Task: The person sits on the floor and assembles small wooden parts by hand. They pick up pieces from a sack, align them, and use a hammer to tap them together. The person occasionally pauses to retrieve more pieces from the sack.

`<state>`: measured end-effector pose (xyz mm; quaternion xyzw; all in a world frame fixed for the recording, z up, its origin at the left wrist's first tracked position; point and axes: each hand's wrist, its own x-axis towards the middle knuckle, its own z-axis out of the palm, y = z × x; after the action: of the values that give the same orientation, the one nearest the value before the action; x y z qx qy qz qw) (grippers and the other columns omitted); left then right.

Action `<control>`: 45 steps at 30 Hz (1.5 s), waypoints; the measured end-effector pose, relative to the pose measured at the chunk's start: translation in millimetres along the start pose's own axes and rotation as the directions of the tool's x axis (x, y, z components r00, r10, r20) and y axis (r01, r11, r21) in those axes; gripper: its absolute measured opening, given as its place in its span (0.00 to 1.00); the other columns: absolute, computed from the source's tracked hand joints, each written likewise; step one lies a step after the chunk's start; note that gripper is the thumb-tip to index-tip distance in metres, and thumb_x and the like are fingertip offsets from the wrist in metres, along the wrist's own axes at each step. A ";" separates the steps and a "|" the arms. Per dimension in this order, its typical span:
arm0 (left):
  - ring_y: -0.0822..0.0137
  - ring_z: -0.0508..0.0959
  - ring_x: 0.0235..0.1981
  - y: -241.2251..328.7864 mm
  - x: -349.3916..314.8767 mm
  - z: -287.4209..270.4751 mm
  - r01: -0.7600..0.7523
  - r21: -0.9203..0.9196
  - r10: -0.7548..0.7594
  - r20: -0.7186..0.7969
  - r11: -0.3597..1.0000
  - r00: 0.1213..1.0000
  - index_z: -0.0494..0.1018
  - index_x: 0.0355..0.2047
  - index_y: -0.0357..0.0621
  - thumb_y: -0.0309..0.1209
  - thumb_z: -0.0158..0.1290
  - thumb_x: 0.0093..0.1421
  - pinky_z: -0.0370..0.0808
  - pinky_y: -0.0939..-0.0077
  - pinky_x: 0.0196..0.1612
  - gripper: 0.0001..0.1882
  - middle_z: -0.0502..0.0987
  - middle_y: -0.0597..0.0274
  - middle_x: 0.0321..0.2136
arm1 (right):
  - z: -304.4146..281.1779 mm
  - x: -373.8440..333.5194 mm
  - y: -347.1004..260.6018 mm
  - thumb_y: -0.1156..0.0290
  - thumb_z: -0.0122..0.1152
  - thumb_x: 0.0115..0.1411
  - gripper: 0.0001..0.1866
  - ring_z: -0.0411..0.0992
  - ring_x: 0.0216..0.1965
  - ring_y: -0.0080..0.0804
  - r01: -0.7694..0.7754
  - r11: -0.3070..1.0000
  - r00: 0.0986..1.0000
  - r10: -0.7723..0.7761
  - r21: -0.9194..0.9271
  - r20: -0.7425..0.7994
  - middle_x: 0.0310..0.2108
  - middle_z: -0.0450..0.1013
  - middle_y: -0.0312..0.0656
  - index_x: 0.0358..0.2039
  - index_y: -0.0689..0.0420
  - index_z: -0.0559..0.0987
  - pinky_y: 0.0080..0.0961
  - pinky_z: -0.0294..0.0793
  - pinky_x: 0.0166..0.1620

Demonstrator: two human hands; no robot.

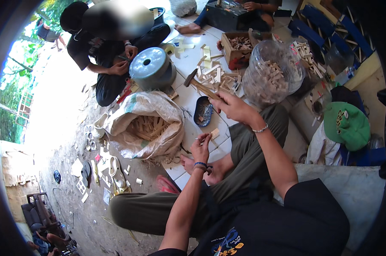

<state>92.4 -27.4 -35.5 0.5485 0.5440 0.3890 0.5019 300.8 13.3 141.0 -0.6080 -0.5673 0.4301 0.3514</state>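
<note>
My right hand (235,107) is closed round the wooden handle of a hammer (203,87), raised over the tiles with its dark head pointing away to the left. Lower and to the left, my left hand (200,148) has its fingertips pinched together; what sits between them is too small to make out. A small pale wood piece (214,133) lies just right of those fingertips. Beyond them stands a dark blue oval tray (203,112) holding thin metal bits that look like nails. My bare foot (214,170) rests close to the left wrist.
A white sack (116,128) of wood strips stands left. Ahead are a grey round tub (148,68), scattered wood pieces (216,77), a wooden crate (236,57) and a clear plastic container (272,81). A green cap (346,126) lies right. A co-worker (101,55) sits far left.
</note>
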 end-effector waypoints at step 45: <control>0.69 0.83 0.33 7.0 -8.5 4.1 -0.048 0.013 0.048 -0.021 0.999 0.999 0.86 0.42 0.45 0.30 0.66 0.63 0.77 0.73 0.39 0.08 0.88 0.61 0.33 | 104.7 -161.5 47.1 0.75 0.58 0.70 0.34 0.72 0.25 0.49 -0.125 0.758 0.937 -0.122 -0.640 -0.327 0.27 0.70 0.46 0.74 0.35 0.66 0.44 0.73 0.29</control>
<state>96.9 -35.6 -28.5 0.5604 0.5384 0.4033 0.4831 224.7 -158.5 77.9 -0.7587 -0.6090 0.0911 0.2126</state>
